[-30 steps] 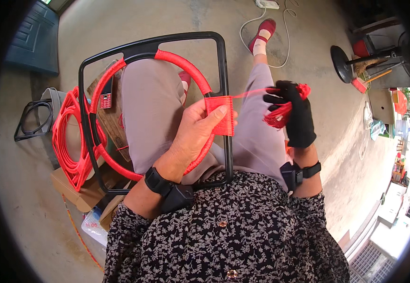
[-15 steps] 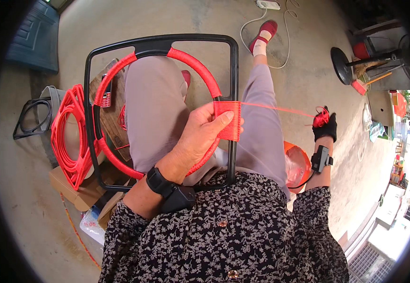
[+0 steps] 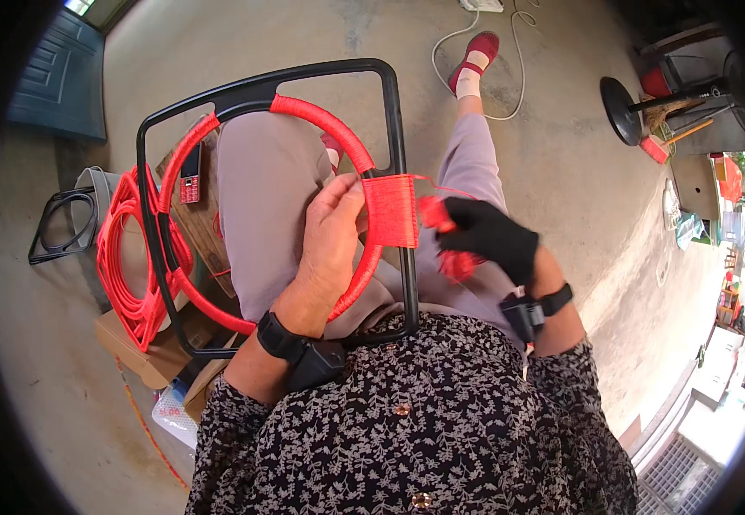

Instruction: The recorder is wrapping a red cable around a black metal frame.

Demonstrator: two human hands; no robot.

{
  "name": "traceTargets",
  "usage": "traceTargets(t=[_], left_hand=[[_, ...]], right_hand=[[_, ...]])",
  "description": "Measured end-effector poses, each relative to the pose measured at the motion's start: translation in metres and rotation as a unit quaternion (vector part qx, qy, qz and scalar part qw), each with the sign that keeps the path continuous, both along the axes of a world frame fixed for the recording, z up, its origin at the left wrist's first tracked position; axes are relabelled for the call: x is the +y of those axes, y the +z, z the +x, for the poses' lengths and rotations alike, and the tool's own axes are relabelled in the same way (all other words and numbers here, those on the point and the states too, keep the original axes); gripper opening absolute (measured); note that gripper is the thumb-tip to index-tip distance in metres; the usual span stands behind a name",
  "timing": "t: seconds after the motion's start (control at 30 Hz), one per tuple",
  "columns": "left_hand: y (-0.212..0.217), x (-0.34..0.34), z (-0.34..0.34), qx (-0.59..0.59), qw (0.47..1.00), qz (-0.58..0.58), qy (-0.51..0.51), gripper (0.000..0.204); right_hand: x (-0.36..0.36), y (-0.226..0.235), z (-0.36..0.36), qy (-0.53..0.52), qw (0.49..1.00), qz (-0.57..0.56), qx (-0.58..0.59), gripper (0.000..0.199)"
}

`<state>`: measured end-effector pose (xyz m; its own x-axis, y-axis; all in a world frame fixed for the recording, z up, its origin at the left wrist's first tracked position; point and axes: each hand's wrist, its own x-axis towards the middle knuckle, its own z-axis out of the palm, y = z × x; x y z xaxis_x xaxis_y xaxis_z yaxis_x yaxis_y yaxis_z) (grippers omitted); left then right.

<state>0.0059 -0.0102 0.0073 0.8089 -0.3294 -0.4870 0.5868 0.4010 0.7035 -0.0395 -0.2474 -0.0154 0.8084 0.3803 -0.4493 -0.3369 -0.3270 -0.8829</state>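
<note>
left hand [image 3: 329, 236]: bare, fingers bent and drawn together, tips set at the left edge of the red band [image 3: 391, 211] — whether it is pinched cannot be told.
right hand [image 3: 488, 239]: black-gloved, fingers closed on a bundle of red cord [image 3: 456, 264], just right of the band.
black frame [image 3: 395, 120]: laid over the left thigh [image 3: 261, 189], its near edge partly covered by the left forearm [image 3: 252, 371].
hidden: right fingertips, lost among blurred cord.
cut off: white power strip [image 3: 482, 4], at the far edge.

Bare left grip [image 3: 335, 225] forward, black-gloved right grip [image 3: 485, 237] aslant inward.
</note>
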Motion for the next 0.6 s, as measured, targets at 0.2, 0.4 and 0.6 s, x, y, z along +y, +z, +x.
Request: traceTargets(t=[0.2, 0.4, 0.6], left_hand=[[-0.003, -0.002, -0.002, -0.051, 0.998, 0.027, -0.019, 0.016], [0.002, -0.005, -0.003, -0.220, 0.954, 0.199, 0.044, 0.018], [0.023, -0.003, -0.004, -0.540, 0.730, 0.381, 0.175, 0.026]], right_hand=[[0.061, -0.005, 0.035, -0.044, 0.975, 0.002, -0.217, 0.051], [0.054, 0.001, 0.045, -0.282, 0.942, 0.112, -0.145, 0.061], [0.060, 0.040, 0.033, -0.209, 0.892, -0.070, -0.396, 0.068]])
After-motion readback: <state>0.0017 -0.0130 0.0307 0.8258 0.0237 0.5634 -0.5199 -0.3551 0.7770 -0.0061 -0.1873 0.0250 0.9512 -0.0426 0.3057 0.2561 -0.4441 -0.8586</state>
